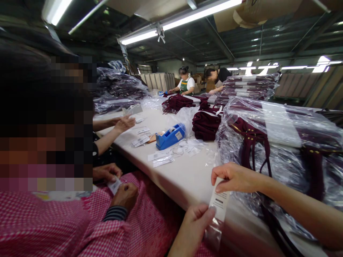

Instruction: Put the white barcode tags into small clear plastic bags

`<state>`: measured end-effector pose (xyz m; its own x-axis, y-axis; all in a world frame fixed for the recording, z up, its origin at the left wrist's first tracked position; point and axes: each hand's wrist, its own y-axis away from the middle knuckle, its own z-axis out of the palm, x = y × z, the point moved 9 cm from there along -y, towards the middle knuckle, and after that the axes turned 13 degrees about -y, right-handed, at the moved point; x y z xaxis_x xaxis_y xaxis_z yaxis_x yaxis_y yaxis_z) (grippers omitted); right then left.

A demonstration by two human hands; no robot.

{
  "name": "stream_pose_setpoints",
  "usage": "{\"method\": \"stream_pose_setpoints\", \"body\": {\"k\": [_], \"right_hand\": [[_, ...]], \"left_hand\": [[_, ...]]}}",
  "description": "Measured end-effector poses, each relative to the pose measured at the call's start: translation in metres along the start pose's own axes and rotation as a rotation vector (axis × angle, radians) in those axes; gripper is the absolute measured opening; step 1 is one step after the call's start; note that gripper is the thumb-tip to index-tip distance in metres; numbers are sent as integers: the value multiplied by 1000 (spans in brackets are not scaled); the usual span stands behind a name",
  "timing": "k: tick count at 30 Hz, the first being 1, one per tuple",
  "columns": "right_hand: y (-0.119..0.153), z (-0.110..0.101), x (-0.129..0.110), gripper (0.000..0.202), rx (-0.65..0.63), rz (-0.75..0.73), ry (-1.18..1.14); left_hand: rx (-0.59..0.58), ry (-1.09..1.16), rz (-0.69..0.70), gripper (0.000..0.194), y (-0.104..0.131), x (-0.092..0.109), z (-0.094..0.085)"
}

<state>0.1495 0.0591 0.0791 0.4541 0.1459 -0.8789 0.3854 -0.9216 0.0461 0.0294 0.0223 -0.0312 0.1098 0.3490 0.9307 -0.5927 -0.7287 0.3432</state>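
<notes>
Near the table's front edge I hold a white printed tag (219, 204) at a slant between my two hands. Its upper end is pinched by my right hand (237, 178), thumb in front. Lower down, my left hand (193, 226) is closed on the side of the tag, where a small clear plastic sleeve (214, 233) hangs below. Whether the tag's lower end lies inside the sleeve, I cannot tell. Just right of my right hand are maroon garments in clear plastic bags (284, 121), with dark straps hanging off the table edge.
A blue tape dispenser (171, 136) stands on the white table (184, 178), with loose tags (160, 157) around it. Folded maroon garments (205, 125) lie behind. At my left, a co-worker in a pink checked garment (66, 225) handles a small packet (114, 185). Other people work farther back.
</notes>
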Motion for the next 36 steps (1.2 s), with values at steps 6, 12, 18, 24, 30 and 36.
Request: {"method": "stream_pose_setpoints", "body": {"k": [6, 12, 18, 24, 30, 36], "right_hand": [[-2, 7, 6, 14, -45, 41, -22], [-1, 9, -7, 15, -44, -42, 148], [-3, 6, -1, 15, -113, 27, 123], [-4, 15, -3, 16, -102, -29, 198], [-5, 12, -2, 16, -62, -30, 208], [-8, 1, 1, 16, -78, 7, 108]], "left_hand": [[-85, 48, -1, 39, 1, 4, 12], [-70, 125, 4, 38, -1, -5, 13], [32, 166, -20, 34, -5, -9, 5], [159, 151, 42, 30, -15, -14, -5], [196, 147, 49, 36, -16, -10, -8], [13, 86, -40, 44, -11, -16, 7]]}}
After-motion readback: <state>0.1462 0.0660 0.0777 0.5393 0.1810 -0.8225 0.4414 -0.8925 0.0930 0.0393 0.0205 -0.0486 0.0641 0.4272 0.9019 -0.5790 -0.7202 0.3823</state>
